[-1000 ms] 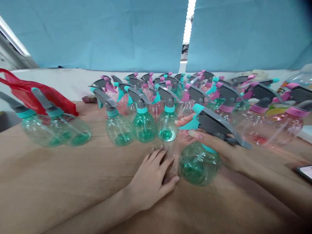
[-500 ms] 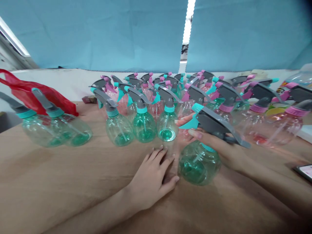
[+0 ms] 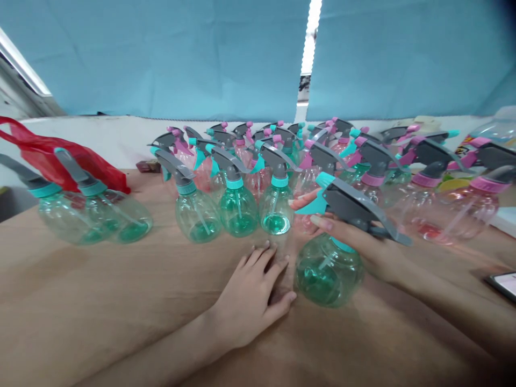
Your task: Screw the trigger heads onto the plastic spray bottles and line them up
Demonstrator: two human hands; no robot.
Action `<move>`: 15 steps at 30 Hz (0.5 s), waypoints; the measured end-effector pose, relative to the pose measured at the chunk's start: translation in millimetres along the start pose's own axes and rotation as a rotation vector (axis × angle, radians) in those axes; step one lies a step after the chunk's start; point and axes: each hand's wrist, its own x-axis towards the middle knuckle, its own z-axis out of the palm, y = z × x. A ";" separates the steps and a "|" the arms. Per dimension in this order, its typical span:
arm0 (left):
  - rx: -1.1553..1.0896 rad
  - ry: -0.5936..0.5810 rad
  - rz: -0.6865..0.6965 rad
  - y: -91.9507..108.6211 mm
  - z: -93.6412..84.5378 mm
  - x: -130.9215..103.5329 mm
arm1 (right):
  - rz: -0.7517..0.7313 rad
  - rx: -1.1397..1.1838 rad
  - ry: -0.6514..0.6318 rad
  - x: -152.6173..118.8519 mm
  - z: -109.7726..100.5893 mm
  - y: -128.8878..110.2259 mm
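My left hand (image 3: pixel 252 298) lies flat on the wooden table (image 3: pixel 161 301), fingers spread, holding nothing. To its right, my right hand (image 3: pixel 363 242) grips the neck of a green spray bottle (image 3: pixel 328 274) with a grey and teal head. The bottle leans slightly, and its teal trigger points left, near my fingertips. Just beyond my left hand stand three green bottles, among them a middle one (image 3: pixel 238 209) and a right one (image 3: pixel 277 207). Part of my right hand is hidden behind the spray head.
Behind are several more pink and green spray bottles (image 3: pixel 371 183). Two green bottles (image 3: pixel 135 220) and a red plastic bag (image 3: pixel 80 161) are at the left. A phone (image 3: pixel 506 284) lies at the right edge. A blue sheet (image 3: pixel 181 59) hangs at the back.
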 end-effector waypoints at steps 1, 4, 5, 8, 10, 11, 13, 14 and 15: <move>0.002 -0.002 -0.001 0.2 -0.2 0.0 | 0.017 0.009 0.004 0.0 0.4 -0.8; 0.003 0.003 -0.005 0.2 0.3 -0.5 | 0.032 0.040 0.006 0.4 1.4 -0.1; 0.003 0.005 -0.007 0.1 0.5 -0.7 | 0.030 0.051 0.000 0.8 1.5 1.5; -0.005 0.015 -0.007 -0.6 1.1 -1.0 | 0.043 0.074 -0.036 1.7 0.6 9.9; -0.008 0.021 -0.004 -0.9 1.0 -1.0 | 0.064 0.066 -0.075 1.9 -0.5 15.7; -0.005 0.019 -0.005 -1.0 0.9 -1.0 | 0.067 0.060 -0.091 1.9 -1.0 17.7; 0.001 0.009 -0.005 -0.9 0.6 -0.8 | 0.061 0.055 -0.104 1.6 -1.3 18.9; 0.003 0.004 -0.006 -0.7 0.4 -0.7 | 0.047 0.058 -0.099 1.4 -1.2 18.1; 0.004 -0.001 -0.007 -0.6 0.2 -0.6 | 0.032 0.059 -0.092 1.3 -0.9 16.8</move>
